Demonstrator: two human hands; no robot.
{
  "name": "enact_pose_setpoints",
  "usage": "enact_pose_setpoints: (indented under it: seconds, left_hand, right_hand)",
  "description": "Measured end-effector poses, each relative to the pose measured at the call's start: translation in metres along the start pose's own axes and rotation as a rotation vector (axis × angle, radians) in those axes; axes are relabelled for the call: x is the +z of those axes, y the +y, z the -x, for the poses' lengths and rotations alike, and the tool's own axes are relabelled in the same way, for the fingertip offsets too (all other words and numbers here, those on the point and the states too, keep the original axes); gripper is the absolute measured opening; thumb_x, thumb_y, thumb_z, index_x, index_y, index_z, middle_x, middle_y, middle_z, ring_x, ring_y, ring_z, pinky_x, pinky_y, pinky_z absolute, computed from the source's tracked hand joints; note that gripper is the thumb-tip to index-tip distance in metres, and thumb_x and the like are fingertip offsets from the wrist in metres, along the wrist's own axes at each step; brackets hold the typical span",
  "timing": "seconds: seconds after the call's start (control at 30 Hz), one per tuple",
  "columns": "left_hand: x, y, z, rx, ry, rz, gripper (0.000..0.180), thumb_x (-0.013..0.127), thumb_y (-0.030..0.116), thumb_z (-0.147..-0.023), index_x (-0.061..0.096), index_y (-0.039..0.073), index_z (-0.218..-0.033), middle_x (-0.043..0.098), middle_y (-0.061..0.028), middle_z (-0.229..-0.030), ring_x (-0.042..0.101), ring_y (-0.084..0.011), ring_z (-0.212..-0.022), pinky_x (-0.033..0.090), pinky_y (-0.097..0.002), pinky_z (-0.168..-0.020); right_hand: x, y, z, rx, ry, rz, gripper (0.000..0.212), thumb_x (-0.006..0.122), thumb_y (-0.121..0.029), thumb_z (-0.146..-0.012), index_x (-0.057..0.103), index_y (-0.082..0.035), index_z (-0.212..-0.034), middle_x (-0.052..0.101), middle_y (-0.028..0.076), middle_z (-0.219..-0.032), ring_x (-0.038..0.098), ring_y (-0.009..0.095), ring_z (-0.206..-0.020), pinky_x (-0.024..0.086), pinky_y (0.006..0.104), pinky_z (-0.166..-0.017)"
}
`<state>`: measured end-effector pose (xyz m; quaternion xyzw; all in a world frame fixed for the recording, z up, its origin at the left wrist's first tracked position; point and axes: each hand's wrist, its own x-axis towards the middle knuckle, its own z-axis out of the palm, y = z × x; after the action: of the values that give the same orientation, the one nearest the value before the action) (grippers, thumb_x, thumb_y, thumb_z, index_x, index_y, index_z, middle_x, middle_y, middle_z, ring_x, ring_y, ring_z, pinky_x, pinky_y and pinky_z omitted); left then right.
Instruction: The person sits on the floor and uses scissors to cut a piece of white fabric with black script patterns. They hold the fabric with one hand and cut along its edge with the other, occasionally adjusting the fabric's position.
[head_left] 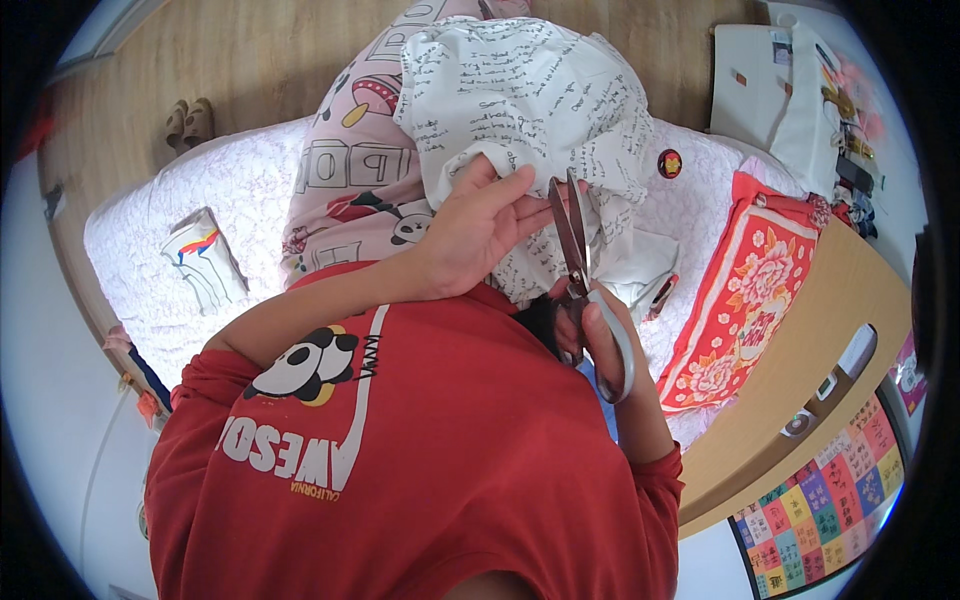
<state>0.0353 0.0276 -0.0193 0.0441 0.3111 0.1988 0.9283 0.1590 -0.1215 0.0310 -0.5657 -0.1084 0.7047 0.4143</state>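
Your red shirt [450, 430] fills the near side. Just beyond it, your right hand [603, 340] is closed around the grey handles of the scissors [576, 282]; their dark blades point away from you and stand slightly apart at the tips. Your left hand [470, 225] reaches across from the other side, palm partly up, its fingers touching the white cloth [520, 75] with black script. Folds hide the contact, so you cannot tell whether that hand is clamped on it. Your 2 hands are apart, yet the blades stand just beside your left fingertips, so room there is tight.

That cloth lies heaped over your patterned pink trousers [345, 170], its right edge draping toward the pale bedspread [690, 220]. To your left, the bedspread stretches from your leg past a folded white item [205, 260] with a coloured stripe. Rightward, a small round badge [670, 163] lies near the cloth, and a red floral pillow [745, 290] borders a curved wooden surface [850, 280]. Past the bed's far edge, 2 brown slippers [198, 122] rest on the wood floor [260, 60].
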Motion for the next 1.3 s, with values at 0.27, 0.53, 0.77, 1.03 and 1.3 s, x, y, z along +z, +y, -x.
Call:
enact_pose_setpoints:
  seconds: [0.27,0.53,0.77,1.03,1.3]
  left_hand:
    - [-0.004,-0.006,0.000,0.034,-0.050,0.035,0.030,0.035,0.010,-0.095,0.031,0.002,-0.123,0.042,-0.0136,-0.129,0.047,-0.0297,-0.117,0.037,-0.0386,-0.100]
    - [-0.002,-0.011,0.000,0.045,-0.089,0.042,0.021,0.038,0.008,-0.094,0.034,0.001,-0.114,0.045,-0.0159,-0.124,0.049,-0.0289,-0.114,0.039,-0.0376,-0.096]
    - [-0.001,-0.013,0.000,0.064,-0.120,0.045,0.023,0.037,0.007,-0.094,0.034,0.001,-0.116,0.044,-0.0157,-0.124,0.048,-0.0295,-0.115,0.038,-0.0380,-0.098]
    - [0.000,-0.012,0.002,0.067,-0.135,0.002,0.027,0.035,0.009,-0.095,0.032,0.002,-0.121,0.044,-0.0151,-0.125,0.047,-0.0294,-0.116,0.037,-0.0379,-0.098]
    - [-0.001,-0.011,0.003,0.074,-0.183,0.027,0.030,0.034,0.008,-0.095,0.030,0.002,-0.124,0.042,-0.0146,-0.127,0.046,-0.0289,-0.118,0.036,-0.0377,-0.099]
  right_hand:
    - [0.010,-0.002,-0.005,-0.020,0.043,0.069,0.040,0.046,-0.037,-0.091,0.047,0.000,-0.108,0.041,-0.002,-0.060,0.038,0.006,-0.051,0.031,0.0200,-0.046]
    - [0.019,-0.003,-0.014,-0.062,0.123,0.074,0.036,0.042,-0.034,-0.093,0.046,-0.001,-0.108,0.044,0.000,-0.058,0.039,0.007,-0.048,0.030,0.0209,-0.044]
    - [0.024,-0.003,-0.020,-0.089,0.150,0.017,0.040,0.043,-0.038,-0.093,0.047,-0.001,-0.107,0.044,-0.001,-0.056,0.040,0.007,-0.047,0.031,0.0208,-0.043]
    - [0.027,-0.014,-0.017,-0.030,0.195,0.064,0.042,0.045,-0.041,-0.092,0.049,-0.001,-0.103,0.041,-0.002,-0.056,0.039,0.006,-0.047,0.030,0.0202,-0.042]
    - [0.028,-0.008,-0.019,-0.006,0.141,-0.159,0.045,0.043,-0.047,-0.091,0.047,-0.003,-0.102,0.040,-0.001,-0.061,0.037,0.007,-0.051,0.029,0.0202,-0.045]
